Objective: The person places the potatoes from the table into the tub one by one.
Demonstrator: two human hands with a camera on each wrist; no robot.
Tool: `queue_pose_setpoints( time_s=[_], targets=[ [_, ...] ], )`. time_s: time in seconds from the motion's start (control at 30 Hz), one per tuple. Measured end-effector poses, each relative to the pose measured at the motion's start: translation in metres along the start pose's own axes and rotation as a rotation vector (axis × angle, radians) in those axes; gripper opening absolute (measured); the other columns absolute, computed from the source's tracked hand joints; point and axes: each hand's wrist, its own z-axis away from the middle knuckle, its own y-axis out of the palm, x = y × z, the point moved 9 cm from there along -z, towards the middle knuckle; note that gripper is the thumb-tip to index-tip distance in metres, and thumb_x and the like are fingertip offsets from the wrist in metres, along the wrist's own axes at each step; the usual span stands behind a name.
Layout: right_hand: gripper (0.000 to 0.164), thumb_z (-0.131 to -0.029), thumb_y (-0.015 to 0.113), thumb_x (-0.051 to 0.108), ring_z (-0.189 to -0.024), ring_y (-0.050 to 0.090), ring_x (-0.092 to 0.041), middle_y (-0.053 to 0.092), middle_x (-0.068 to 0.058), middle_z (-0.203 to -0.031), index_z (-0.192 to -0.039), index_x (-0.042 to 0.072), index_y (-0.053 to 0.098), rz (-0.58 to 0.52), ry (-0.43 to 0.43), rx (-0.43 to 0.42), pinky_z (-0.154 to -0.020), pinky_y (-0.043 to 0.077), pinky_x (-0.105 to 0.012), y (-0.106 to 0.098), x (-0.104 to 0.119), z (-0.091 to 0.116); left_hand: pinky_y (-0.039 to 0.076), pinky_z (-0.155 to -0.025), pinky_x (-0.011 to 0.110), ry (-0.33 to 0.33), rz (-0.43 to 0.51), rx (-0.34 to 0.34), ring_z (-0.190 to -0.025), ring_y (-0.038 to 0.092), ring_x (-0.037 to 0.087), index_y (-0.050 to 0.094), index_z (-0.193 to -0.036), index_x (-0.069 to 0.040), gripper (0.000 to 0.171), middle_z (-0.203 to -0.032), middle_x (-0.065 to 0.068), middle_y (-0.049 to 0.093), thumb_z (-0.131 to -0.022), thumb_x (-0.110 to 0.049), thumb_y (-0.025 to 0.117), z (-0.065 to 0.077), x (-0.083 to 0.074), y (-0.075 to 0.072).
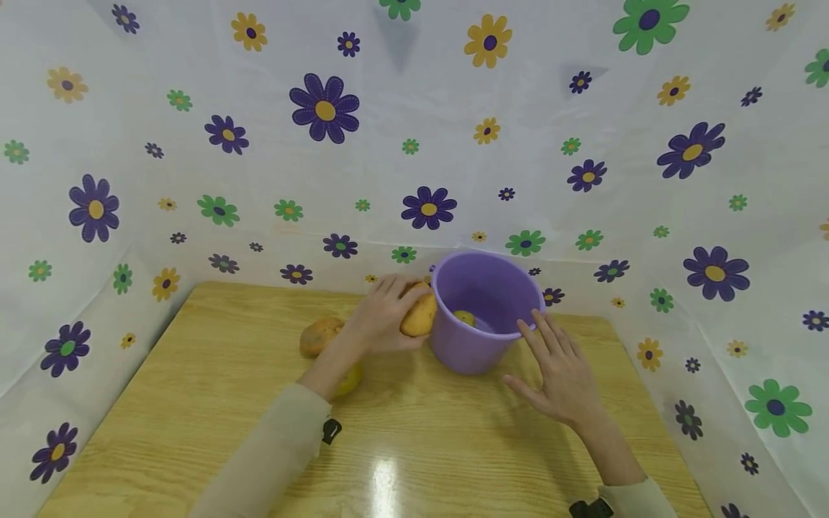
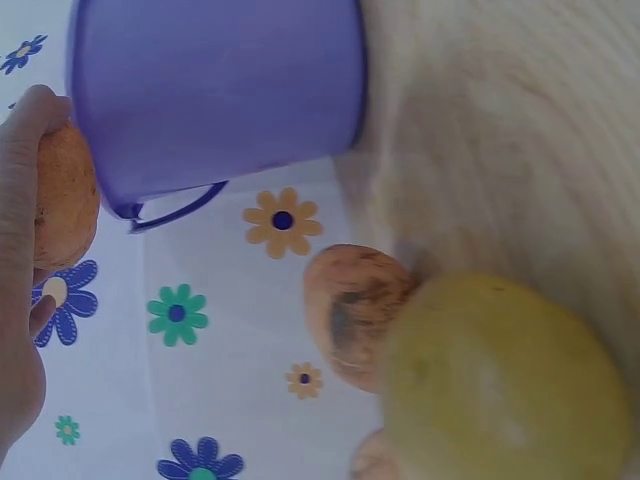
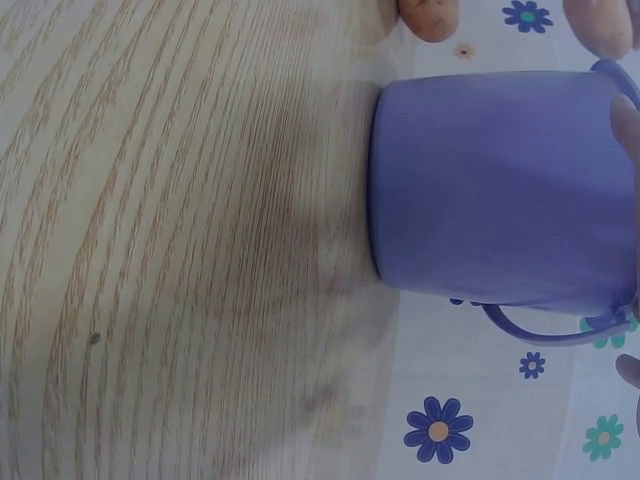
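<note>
My left hand (image 1: pixel 388 316) grips a brownish-orange potato (image 1: pixel 419 314) beside the left rim of a purple bucket (image 1: pixel 469 352). Inside the bucket lies a yellowish round item (image 1: pixel 464 316), partly hidden by the rim. My right hand (image 1: pixel 560 370) is at the bucket's right side, fingers spread and fingertips at the rim. Behind my left forearm, another potato (image 1: pixel 320 336) and a yellow-green round fruit (image 1: pixel 350 380) rest on the table. The left wrist view shows the dark-blotched potato (image 2: pixel 355 315) next to the larger fruit (image 2: pixel 500 385).
The wooden table (image 1: pixel 414 432) backs onto a white flower-printed sheet (image 1: pixel 388 165), which also rises along both sides. The bucket's thin purple handle (image 3: pixel 550 338) hangs at its back. A black strap (image 1: pixel 591 509) circles the right wrist.
</note>
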Motion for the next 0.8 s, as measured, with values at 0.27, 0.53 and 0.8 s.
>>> queue_pose_setpoints(
  time_s=[0.27,0.53,0.8],
  targets=[
    [0.099,-0.098,0.029,0.084,-0.146,0.046,-0.051,0.046,-0.027,-0.162,-0.159,0.008,0.046,0.001,-0.005,0.0,-0.109,0.046,-0.072,0.0,0.0,0.001,0.054,-0.107,0.047,-0.013,0.029,-0.02,-0.123,0.063,0.031,0.064,-0.135,-0.013,0.076,-0.135,0.013,0.065,-0.073,-0.05,0.088,-0.022,-0.005,-0.012],
    [0.099,-0.098,0.028,0.084,-0.147,0.045,-0.05,0.046,-0.026,-0.162,-0.159,0.008,0.045,0.006,-0.006,0.003,-0.11,0.046,-0.071,0.0,0.001,0.0,0.052,-0.112,0.048,-0.011,0.084,-0.002,-0.126,0.062,0.031,0.062,-0.136,-0.011,0.077,-0.137,0.014,0.064,-0.075,-0.051,0.086,-0.04,-0.009,-0.015],
    [0.098,-0.099,0.029,0.083,-0.145,0.047,-0.051,0.048,-0.028,-0.16,-0.158,0.007,0.047,0.004,-0.01,-0.007,-0.108,0.047,-0.072,-0.003,0.002,-0.001,0.051,-0.115,0.048,0.011,0.09,0.037,-0.127,0.061,0.032,0.063,-0.136,-0.012,0.075,-0.136,0.014,0.063,-0.075,-0.049,0.086,-0.057,-0.015,-0.01]
  ],
)
